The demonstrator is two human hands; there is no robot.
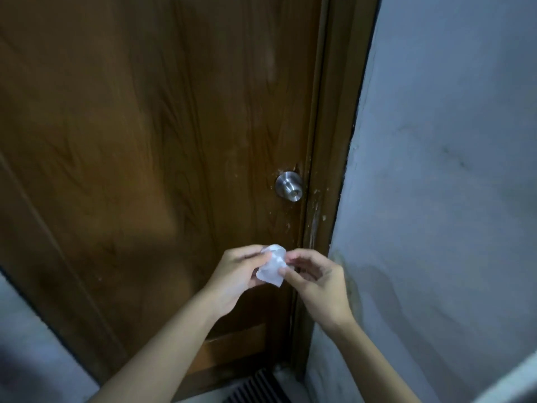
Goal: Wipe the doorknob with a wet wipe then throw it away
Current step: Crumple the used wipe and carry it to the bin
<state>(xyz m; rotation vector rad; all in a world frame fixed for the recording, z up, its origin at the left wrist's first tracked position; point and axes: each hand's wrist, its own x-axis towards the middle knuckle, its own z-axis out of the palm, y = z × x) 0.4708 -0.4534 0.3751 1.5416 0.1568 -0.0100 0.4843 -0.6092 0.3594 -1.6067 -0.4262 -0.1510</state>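
Note:
A round silver doorknob (pixel 289 186) sits on the right side of a brown wooden door (pixel 151 146), close to the frame. Below it, a crumpled white wet wipe (pixel 271 266) is held between both hands. My left hand (pixel 236 276) pinches its left side with thumb and fingers. My right hand (pixel 315 279) grips its right edge with the fingertips. Both hands are well below the doorknob and do not touch it.
The brown door frame (pixel 328 158) runs down the right of the door, with pale scuffs near the latch. A grey-white wall (pixel 447 181) fills the right side. A dark slatted grate (pixel 257 388) lies on the floor at the door's foot.

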